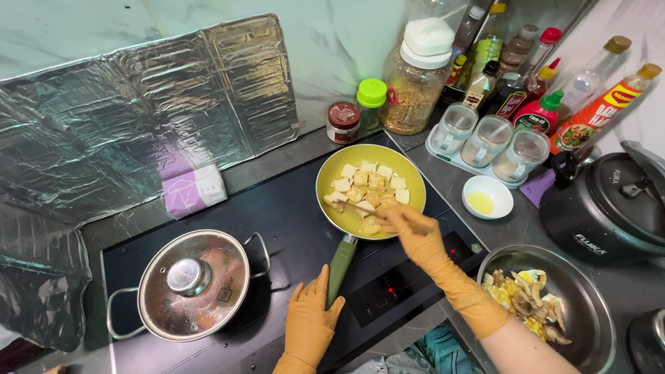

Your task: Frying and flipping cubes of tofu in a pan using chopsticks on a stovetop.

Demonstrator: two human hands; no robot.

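Yellow pan (409, 181) is sitting on the stove (291, 228); left hand (309, 320) is gripping its green handle (340, 266), right hand (413, 232) is pinching chopsticks (350, 205), turning partly browned tofu cubes (369, 187).

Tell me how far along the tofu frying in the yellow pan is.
Done: tofu cubes sit in the yellow pan, several golden. In hand: the left hand steadies the green handle while the right hand works chopsticks among them. Left: paler cubes still need browning; the bowl of mushrooms and corn waits aside.
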